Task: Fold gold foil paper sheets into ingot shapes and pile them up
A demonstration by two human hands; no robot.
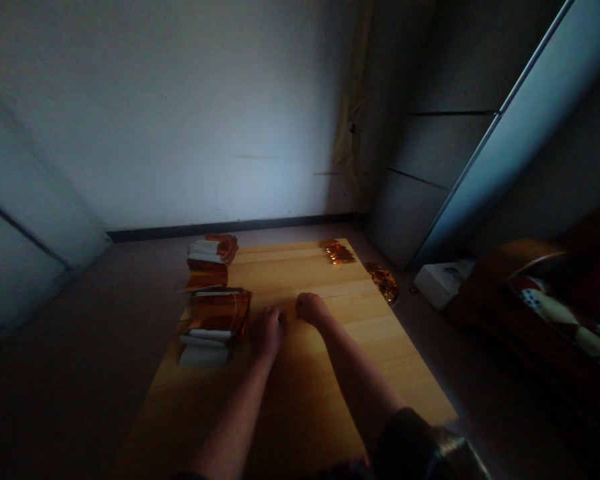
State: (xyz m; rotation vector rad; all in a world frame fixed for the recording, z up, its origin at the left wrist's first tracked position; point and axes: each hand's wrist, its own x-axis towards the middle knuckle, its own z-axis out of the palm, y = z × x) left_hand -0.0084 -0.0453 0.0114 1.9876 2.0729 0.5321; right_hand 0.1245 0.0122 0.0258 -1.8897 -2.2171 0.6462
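Both hands are seen curled into loose fists on the wooden table, nothing held. The left hand is just beside the nearer stack of orange-and-white foil packets near the left edge, and the right hand sits a little farther up. Room for moving is seen between the hands and the right edge. A pile of white strips is laid on the near side of that stack, and a farther stack of foil packets juts past the far-left corner. Loose gold foil pieces are heaped at the far edge, a gold foil heap lies on the floor beyond the right edge, and a white box is seen farther right.
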